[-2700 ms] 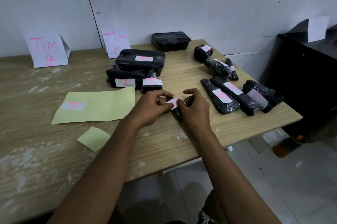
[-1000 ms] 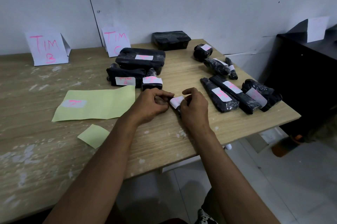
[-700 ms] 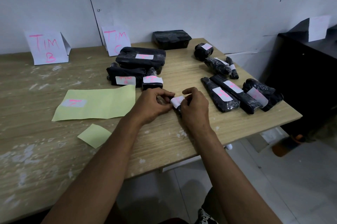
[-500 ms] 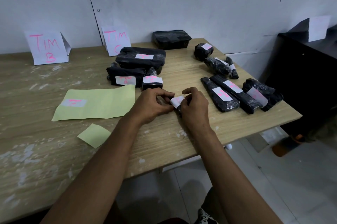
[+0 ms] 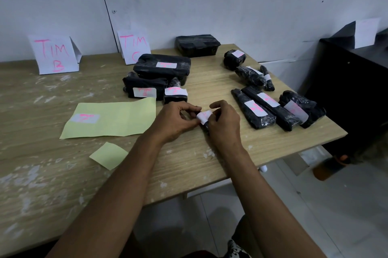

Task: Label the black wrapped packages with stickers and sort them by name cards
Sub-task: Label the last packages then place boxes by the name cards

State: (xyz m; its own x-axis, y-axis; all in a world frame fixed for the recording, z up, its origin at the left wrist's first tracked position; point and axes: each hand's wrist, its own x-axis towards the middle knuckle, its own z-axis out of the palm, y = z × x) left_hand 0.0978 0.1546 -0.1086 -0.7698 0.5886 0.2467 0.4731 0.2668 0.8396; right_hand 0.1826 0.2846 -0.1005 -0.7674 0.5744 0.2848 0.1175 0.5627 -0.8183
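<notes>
Left hand and right hand pinch small black package; white sticker half wrapped. Smooth edges flat, avoid creases, keep package steady on counter.

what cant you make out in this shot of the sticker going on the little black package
- Small package, head view: mostly hidden by both hands.
- White sticker: any writing is turned away or too small.
- Left hand fingers: their tips are tucked under.
- Card on the black cabinet: too faint to read.
</notes>
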